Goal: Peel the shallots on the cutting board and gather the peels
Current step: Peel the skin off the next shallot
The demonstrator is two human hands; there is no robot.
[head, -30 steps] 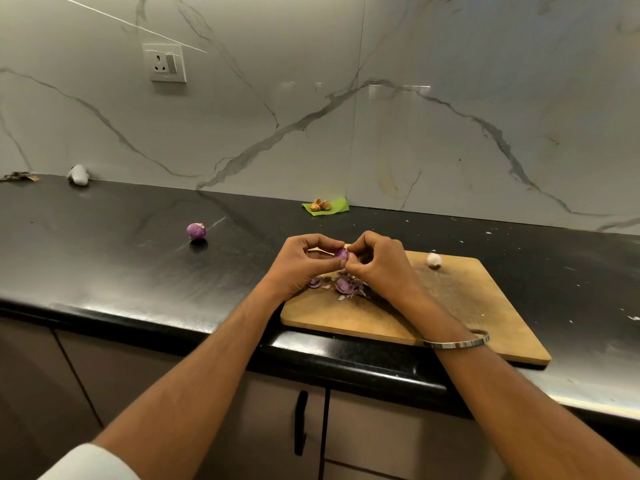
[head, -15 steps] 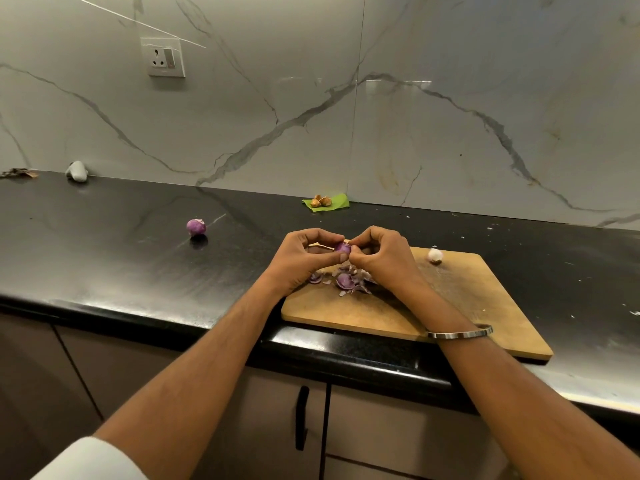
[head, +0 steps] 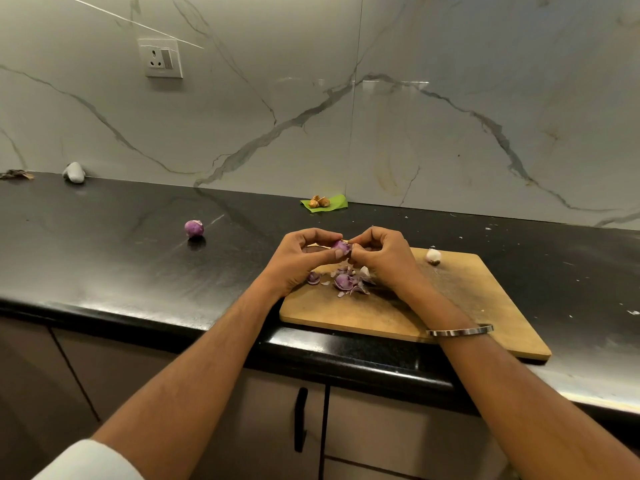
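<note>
Both hands meet above the far left part of the board [head: 450,327], and the shallot [head: 341,247] sits right between them. The left hand [head: 300,259] holds it pinched between thumb and curled fingers, while the right hand [head: 381,258] has its fingertips closed on the shallot's right side, apparently picking at a bit of skin. The bulb is too small and too covered to give its long axis. The coming pull, I judge, turns on this: the skin must come away rightward and down, toward the peels [head: 348,283] lying on the board directly beneath the hands. A pale clove [head: 433,255] lies on the board just right of the right hand. A second shallot [head: 194,228] lies on the counter [head: 104,244] well to the left, nearer the left hand.
</note>
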